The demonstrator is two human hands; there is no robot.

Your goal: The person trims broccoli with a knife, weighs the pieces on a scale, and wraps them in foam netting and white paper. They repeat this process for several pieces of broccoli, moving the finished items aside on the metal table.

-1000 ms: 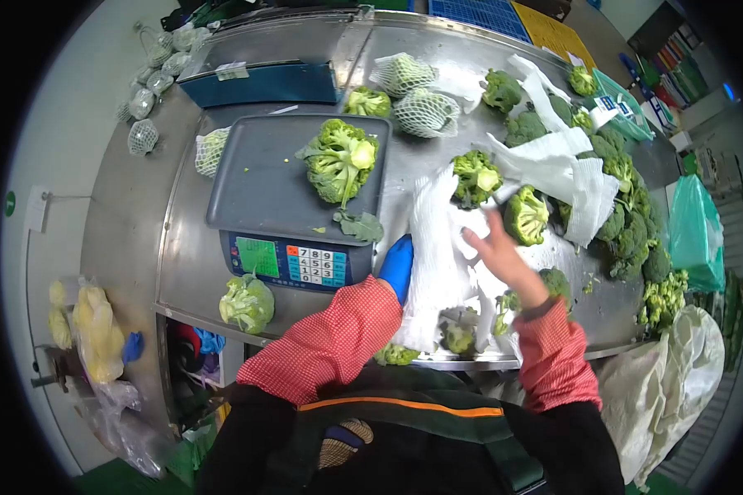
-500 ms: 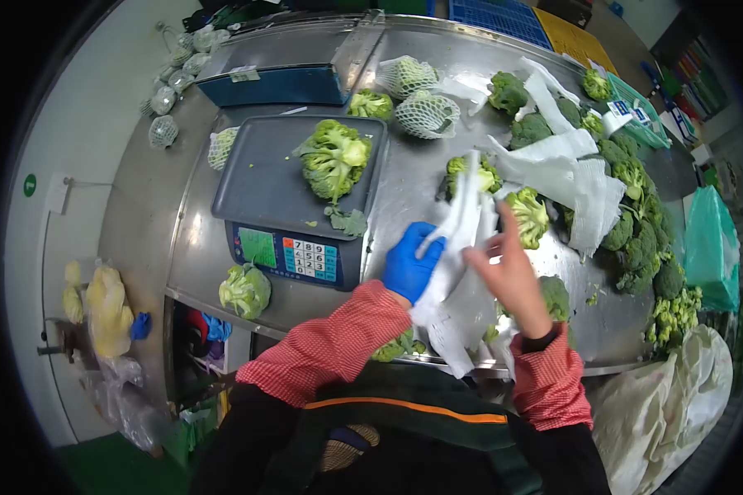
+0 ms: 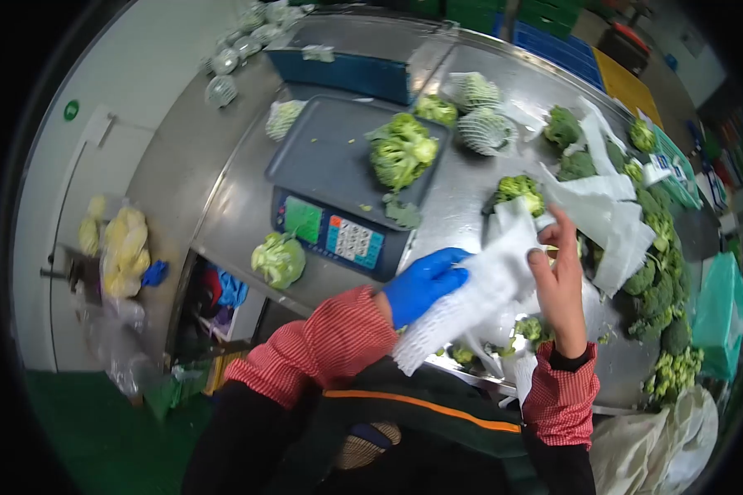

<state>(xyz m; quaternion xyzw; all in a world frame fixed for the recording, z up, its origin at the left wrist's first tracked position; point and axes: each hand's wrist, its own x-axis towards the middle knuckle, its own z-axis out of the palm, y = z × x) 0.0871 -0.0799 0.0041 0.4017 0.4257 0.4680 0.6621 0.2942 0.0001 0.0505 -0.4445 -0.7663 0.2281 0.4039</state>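
Observation:
My left hand [image 3: 426, 285], in a blue glove, grips a white foam net sleeve [image 3: 479, 285] by its left side. The sleeve lies slanted over the steel table. At its right edge is my bare right hand [image 3: 560, 276], fingers apart and thumb beside the net. Just beyond the sleeve sits a broccoli head [image 3: 518, 193]. Left of my hands, a broccoli head [image 3: 403, 153] rests on the grey tray of a scale [image 3: 330, 165]. More white net sleeves [image 3: 607, 223] lie to the right, partly over broccoli.
A pile of broccoli [image 3: 659, 272] lines the right side of the steel table [image 3: 223, 194]. Two netted heads [image 3: 487, 132] stand behind the scale's right corner. One trimmed head [image 3: 278, 260] sits at the front left. A green basket [image 3: 677, 169] is at the back right.
The sleeve has been spread wider and flatter between my hands. My right hand has moved right and opened upward. The view has shifted, so the table appears further right.

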